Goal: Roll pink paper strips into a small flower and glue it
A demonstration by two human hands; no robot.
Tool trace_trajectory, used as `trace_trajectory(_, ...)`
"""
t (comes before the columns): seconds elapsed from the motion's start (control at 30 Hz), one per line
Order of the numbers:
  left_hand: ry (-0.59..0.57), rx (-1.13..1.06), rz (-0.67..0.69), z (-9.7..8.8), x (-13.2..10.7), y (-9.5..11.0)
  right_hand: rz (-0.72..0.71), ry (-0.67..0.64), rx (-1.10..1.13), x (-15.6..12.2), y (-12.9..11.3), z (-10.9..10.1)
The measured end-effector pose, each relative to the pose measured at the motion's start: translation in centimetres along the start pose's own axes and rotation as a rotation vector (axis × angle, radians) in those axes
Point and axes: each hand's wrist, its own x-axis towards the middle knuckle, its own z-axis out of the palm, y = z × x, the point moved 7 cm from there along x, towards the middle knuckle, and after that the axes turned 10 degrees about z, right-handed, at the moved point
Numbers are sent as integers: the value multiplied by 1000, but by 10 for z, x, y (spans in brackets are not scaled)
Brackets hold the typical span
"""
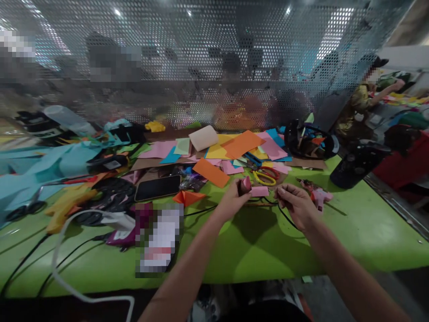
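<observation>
Over the front of the green table, my left hand (233,199) is closed on a pink paper strip (260,192). One part of the strip curls up above the fingers, and a flat part sticks out to the right. My right hand (296,204) is pinched just right of the strip's end, a small gap apart from it. What its fingertips hold, if anything, is too small to make out. Behind the hands lie yellow-handled scissors (264,177) and a folded orange paper piece (189,197). A small pink paper figure (322,197) rests right of my right hand.
Coloured paper sheets (241,144) pile up at the back, before a perforated metal panel (201,58). To the left are a phone (158,188), a yellow glue gun (69,205), black scissors (28,209) and a white cable (56,255). A dark cup (358,165) stands right. A person works far right.
</observation>
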Motion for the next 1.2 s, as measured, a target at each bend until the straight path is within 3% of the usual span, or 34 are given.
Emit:
trace_trajectory(0.17,-11,338,-4,-12,1,-1,20,-46,14,0,4,3)
trace_trajectory(0.3,-82,653,-45,-10,-2,-2,61,-102,10,-1,7,9)
trace_trajectory(0.43,-40,747,-53,-13,-2,8,92,-143,20,-4,8,15)
trace_trajectory(0.53,56,612,108,-15,0,33,125,-175,71,-6,10,17)
trace_trajectory(0.67,-7,150,245,2,1,56,155,-239,150,-8,10,20)
trace_trajectory(0.77,-41,-72,224,16,1,60,166,-269,177,-9,9,23)
trace_trajectory(0.93,54,-287,80,19,2,48,150,-295,141,-12,10,26)
trace_trajectory(1.2,97,-348,22,14,1,37,-40,-304,-165,-17,7,26)
